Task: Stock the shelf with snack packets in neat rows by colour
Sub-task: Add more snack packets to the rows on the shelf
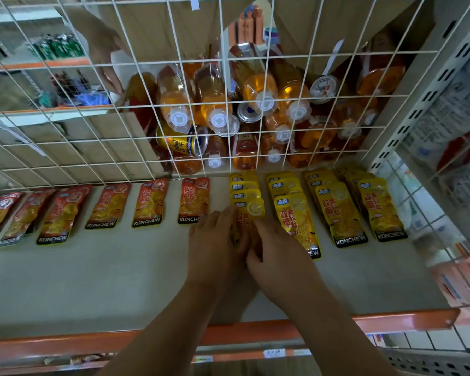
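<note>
On the grey shelf (92,272), several orange-red snack packets (149,203) lie side by side at the back left. To their right, yellow packets (339,213) lie in overlapping rows running front to back. Both my hands meet at the front of the leftmost yellow row. My left hand (215,242) and my right hand (278,251) each hold the lower part of the front yellow packet (251,210), with fingers curled over it. Its bottom half is hidden under my fingers.
A white wire grid (65,147) stands behind the packets, with bottles and cans of orange drink (215,104) piled behind it. Another person's hand (103,52) reaches in at the top left. An orange rail (65,346) edges the shelf front. A metal upright (429,99) bounds the right.
</note>
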`<state>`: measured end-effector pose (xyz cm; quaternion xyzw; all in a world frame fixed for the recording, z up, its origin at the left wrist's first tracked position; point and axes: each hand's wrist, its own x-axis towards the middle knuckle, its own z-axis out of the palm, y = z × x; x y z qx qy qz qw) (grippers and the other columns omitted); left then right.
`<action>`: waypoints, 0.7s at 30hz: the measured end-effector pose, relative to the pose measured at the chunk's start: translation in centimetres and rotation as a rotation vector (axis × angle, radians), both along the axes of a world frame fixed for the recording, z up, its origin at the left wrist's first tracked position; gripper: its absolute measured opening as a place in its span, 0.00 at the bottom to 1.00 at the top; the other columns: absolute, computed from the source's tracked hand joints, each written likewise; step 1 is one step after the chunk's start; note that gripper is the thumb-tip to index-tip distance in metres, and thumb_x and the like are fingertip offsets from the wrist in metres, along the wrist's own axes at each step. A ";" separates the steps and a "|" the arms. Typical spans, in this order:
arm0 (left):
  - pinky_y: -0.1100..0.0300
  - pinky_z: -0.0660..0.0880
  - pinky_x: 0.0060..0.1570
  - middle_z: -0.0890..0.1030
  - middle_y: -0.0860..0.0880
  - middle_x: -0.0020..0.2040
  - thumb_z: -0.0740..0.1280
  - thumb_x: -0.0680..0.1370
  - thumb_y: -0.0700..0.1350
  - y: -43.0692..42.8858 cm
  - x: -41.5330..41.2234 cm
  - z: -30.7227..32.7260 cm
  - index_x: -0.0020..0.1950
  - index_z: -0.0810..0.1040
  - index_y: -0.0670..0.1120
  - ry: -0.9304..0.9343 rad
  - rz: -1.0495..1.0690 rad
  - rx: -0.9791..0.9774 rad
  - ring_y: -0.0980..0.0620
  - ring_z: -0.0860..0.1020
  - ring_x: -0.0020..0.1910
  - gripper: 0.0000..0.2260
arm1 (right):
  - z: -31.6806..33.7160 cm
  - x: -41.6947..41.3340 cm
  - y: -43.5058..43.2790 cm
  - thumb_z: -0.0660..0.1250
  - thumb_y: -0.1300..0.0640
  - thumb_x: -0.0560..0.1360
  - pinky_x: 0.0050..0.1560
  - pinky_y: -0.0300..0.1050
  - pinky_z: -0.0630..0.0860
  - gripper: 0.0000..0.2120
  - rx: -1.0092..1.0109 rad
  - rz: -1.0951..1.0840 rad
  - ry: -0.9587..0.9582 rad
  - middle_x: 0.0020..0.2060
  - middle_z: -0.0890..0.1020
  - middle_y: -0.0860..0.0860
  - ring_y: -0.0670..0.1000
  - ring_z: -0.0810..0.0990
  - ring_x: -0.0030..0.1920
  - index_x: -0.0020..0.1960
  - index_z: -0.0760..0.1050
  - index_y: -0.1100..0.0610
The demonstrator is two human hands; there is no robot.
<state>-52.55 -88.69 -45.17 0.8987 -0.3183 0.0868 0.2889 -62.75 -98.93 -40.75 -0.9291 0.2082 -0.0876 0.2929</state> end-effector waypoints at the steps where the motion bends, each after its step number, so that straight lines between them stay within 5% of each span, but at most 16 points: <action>1: 0.46 0.77 0.52 0.80 0.47 0.50 0.63 0.77 0.57 0.0 0.0 -0.1 0.67 0.79 0.48 -0.028 0.002 0.008 0.43 0.79 0.51 0.22 | 0.0 -0.1 -0.1 0.64 0.54 0.76 0.50 0.52 0.76 0.23 0.002 -0.005 -0.001 0.59 0.76 0.50 0.55 0.79 0.55 0.71 0.67 0.49; 7: 0.48 0.74 0.52 0.77 0.48 0.54 0.66 0.76 0.52 0.1 -0.5 -0.4 0.59 0.83 0.49 -0.195 -0.066 0.005 0.42 0.75 0.53 0.15 | 0.5 -2.0 -2.8 0.67 0.53 0.77 0.50 0.52 0.78 0.15 -0.053 -0.119 -0.099 0.58 0.79 0.49 0.54 0.80 0.55 0.63 0.76 0.52; 21: 0.46 0.74 0.53 0.77 0.49 0.57 0.63 0.78 0.55 0.0 -0.7 0.2 0.65 0.81 0.54 -0.178 -0.061 0.117 0.43 0.76 0.55 0.17 | -2.8 -4.1 -6.4 0.78 0.48 0.66 0.45 0.51 0.79 0.26 -0.143 -0.202 -0.046 0.63 0.73 0.52 0.62 0.78 0.57 0.62 0.76 0.45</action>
